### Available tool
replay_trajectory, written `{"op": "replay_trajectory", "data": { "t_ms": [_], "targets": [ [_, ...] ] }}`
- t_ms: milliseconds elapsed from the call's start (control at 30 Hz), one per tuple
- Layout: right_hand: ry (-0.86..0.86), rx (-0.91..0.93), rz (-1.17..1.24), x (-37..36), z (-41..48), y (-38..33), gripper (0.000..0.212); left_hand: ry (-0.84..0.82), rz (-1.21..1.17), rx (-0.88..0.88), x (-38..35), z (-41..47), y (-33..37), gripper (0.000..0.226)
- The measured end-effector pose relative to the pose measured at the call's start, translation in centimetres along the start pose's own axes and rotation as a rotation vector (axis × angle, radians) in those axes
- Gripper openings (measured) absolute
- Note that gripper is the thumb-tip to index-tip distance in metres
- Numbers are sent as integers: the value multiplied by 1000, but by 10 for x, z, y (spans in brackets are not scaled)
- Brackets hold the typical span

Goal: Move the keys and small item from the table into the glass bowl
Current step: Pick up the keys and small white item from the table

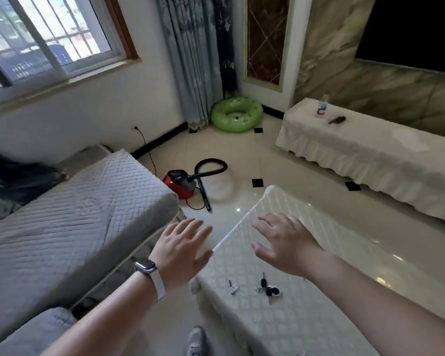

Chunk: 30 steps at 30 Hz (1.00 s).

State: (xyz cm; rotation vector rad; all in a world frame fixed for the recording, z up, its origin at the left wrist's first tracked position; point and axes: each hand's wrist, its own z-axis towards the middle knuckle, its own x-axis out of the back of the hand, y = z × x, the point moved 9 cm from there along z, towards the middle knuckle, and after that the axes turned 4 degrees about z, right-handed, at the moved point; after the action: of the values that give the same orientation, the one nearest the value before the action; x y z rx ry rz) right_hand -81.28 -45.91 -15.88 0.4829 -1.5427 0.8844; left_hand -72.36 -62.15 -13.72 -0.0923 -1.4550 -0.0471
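Bright daylight from the window (49, 34) (edges bowed), glare on floor (357, 242).

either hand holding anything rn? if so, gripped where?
Nothing held. Left hand and right hand are both open, fingers spread, in the air. The keys and small item lie untouched on the table.

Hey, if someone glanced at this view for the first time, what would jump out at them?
Two bare hands, the left hand with a watch on its wrist and the right hand, spread open and empty above the near table. Below them lie a bunch of keys and a small pale item on the patterned cover. Farther off, a red vacuum cleaner sits on the floor and a green swim ring rests in the corner.
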Motion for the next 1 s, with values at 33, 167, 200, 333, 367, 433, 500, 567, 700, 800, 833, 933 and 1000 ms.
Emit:
{"op": "replay_trajectory", "data": {
  "t_ms": [33,167,200,333,367,433,500,567,700,800,833,933,1000],
  "targets": [
    [-13,-41,5,-8,3,7,54,-21,-16,-34,-11,12,-3,52],
    [-53,-201,8,-37,12,28,50,-84,-68,-194,-52,57,-15,51],
    [-65,-252,15,-45,14,33,50,-109,-90,-228,-65,67,-18,51],
    [-90,-446,34,-86,27,47,57,-184,-162,-351,-125,99,-31,52],
    [-101,-493,54,-99,28,52,56,-207,-182,-374,-143,104,-33,52],
    [-128,-596,115,-133,26,61,52,-269,-220,-382,-183,109,-36,53],
    [-158,-680,175,-177,20,71,48,-327,-264,-356,-230,109,-38,55],
    [-206,-735,221,-225,10,79,46,-404,-284,-351,-280,101,-33,55],
    [-257,-823,301,-318,-9,103,46,-607,-300,-331,-382,71,-22,55],
    [-264,-864,308,-377,-18,126,47,-674,-312,-271,-448,55,-19,54],
    [-263,-877,307,-394,-20,134,46,-697,-315,-260,-467,50,-16,53],
    [-265,-907,284,-440,-23,156,43,-716,-323,-212,-517,38,-12,52],
    [-255,-921,256,-465,-26,168,44,-714,-329,-175,-545,33,-9,55]
  ]
}}
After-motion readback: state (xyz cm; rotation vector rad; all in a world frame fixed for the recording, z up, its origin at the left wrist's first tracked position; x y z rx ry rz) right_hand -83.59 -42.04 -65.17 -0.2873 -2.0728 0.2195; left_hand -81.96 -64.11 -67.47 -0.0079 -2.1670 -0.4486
